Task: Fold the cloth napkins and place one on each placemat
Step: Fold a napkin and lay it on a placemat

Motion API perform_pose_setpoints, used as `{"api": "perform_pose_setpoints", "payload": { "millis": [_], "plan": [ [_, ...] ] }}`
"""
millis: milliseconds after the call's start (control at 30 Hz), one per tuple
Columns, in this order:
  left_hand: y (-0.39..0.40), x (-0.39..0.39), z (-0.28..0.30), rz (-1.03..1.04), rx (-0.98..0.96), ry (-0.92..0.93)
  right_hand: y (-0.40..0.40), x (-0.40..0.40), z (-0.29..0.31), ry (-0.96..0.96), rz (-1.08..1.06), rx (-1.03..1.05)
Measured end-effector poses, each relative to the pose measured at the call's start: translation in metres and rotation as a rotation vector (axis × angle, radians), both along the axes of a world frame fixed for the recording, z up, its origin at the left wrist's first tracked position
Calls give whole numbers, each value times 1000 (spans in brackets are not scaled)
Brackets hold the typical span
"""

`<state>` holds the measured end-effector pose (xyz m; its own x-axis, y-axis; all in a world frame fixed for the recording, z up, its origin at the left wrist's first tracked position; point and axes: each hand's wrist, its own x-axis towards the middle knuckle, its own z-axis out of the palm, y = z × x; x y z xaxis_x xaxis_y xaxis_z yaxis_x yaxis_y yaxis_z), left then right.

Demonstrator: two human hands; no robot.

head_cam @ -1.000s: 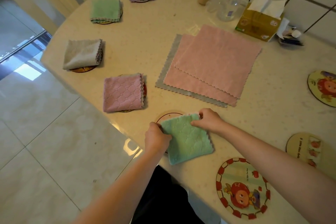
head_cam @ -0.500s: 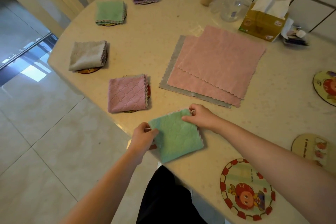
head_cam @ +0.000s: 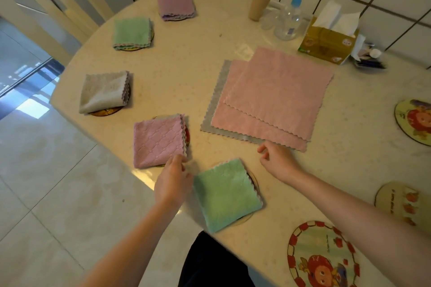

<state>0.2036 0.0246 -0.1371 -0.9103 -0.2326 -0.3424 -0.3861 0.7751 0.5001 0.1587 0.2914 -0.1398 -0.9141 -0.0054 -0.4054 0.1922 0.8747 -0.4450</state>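
Head view: both hands' fingers released, loosely curled, flanking the folded green napkin (head_cam: 226,193).

green quilted napkin (head_cam: 225,193), pink quilted napkin (head_cam: 158,141), red-rimmed cartoon placemat (head_cam: 323,256)

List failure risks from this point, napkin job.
1. The stack of unfolded cloths is three overlapping layers; the right hand reaching its near edge could pinch two instead of one.
2. The near green napkin sits askew, close to the table edge; a forearm brush may drag it off.
3. The left hand is at the pink folded napkin; a nudge could shift it off its placemat.
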Motion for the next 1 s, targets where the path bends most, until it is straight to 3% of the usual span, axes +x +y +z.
{"api": "perform_pose_setpoints", "payload": {
  "millis": [200,400,533,633,733,1000],
  "plan": [
    [26,-71,16,-403,-66,139,42,-32,13,188,-70,64],
    [67,-145,-6,-735,-104,199,70,-58,-2,166,-20,340],
    [87,-185,-15,-945,-125,253,80,-65,-13,164,22,411],
    [100,-201,-17,-1007,-95,283,83,-68,-16,161,75,495],
    [106,-209,-18,-1062,-206,215,85,-69,-10,145,105,518],
    [116,-224,-24,-1061,-411,311,104,-70,-1,248,-209,444]
  ]
}}
